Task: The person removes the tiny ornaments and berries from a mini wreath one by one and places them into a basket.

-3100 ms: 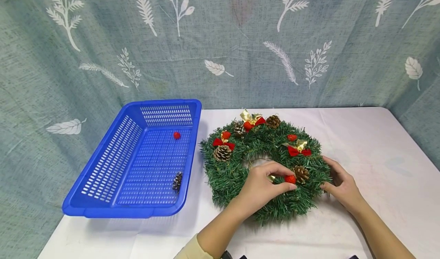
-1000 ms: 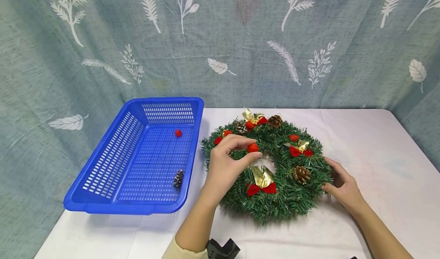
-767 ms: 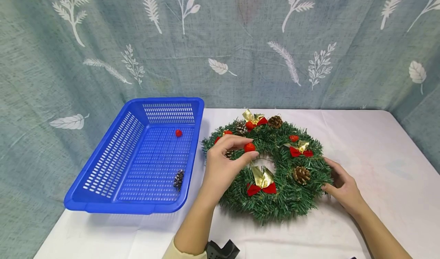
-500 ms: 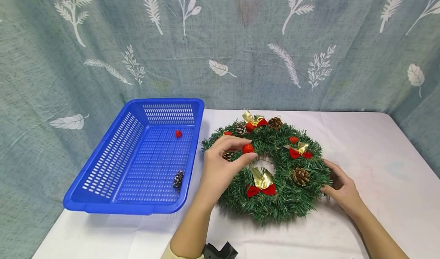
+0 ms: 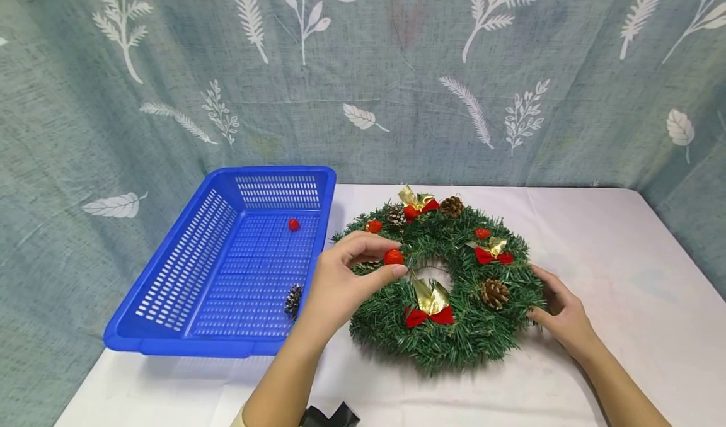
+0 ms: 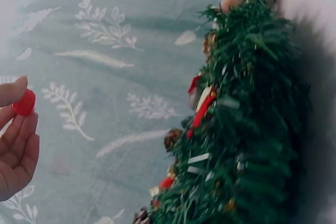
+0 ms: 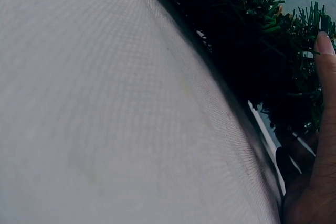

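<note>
My left hand (image 5: 347,282) pinches a small red ball ornament (image 5: 394,257) between thumb and fingertips, above the left part of the green Christmas wreath (image 5: 454,345). In the left wrist view the same ball (image 6: 24,103) shows between the fingers, apart from the wreath. At the wreath's right edge, my right hand (image 5: 563,312) grips the greenery; its thumb (image 7: 326,72) lies against the needles in the right wrist view. The wreath bears a front red-and-gold bow (image 5: 429,313), a right bow (image 5: 493,254), a back bow (image 5: 418,205), and several pinecones, one at the right (image 5: 495,293).
Left of the wreath stands a blue slotted basket (image 5: 181,346). Inside it lie another red ball (image 5: 293,224) and a dark, white-tipped pinecone (image 5: 292,301). A white cloth (image 5: 624,250) covers the table, and a leaf-patterned curtain (image 5: 408,118) hangs behind.
My left hand has carried the red ball from beside the right pinecone leftward across the wreath, uncovering the front bow. My right hand has stayed at the wreath's right edge.
</note>
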A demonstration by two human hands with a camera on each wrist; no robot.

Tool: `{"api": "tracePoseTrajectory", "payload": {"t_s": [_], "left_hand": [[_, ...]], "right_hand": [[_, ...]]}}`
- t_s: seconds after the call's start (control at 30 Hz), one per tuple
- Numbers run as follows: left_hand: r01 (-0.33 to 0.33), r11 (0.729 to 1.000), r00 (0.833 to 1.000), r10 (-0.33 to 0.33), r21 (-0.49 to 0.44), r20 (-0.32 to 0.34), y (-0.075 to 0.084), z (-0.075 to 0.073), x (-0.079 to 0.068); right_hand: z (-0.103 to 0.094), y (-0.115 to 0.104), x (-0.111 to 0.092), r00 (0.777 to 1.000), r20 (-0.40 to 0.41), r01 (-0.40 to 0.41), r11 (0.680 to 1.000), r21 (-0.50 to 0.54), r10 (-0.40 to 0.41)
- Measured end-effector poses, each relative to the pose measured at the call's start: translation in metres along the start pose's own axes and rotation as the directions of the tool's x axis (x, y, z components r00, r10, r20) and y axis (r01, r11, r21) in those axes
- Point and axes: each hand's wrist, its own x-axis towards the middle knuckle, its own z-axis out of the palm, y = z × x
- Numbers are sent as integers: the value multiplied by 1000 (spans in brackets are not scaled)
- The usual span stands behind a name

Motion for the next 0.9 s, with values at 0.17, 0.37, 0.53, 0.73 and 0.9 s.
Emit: {"api": "tracePoseTrajectory", "payload": {"t_s": [0.17,0.37,0.53,0.73,0.9], "left_hand": [[-8,999,999,7,33,41,5,-11,-3],[-18,999,997,14,48,73,13,-27,-4],[17,998,994,-23,54,109,23,-38,-4],[46,997,986,-57,69,157,36,-51,-1],[67,988,983,-89,139,163,44,-63,0]], "right_hand": [[1,0,-1,1000,0,5,1000,27,-5],[0,-1,1,1000,-2,-4,1000,3,4],[-1,-1,0,1000,-11,0,1000,14,1],[-1,-1,0,1000,-16,9,1000,10,-9],[0,-2,1,1000,-16,17,1000,-11,-17]]}}
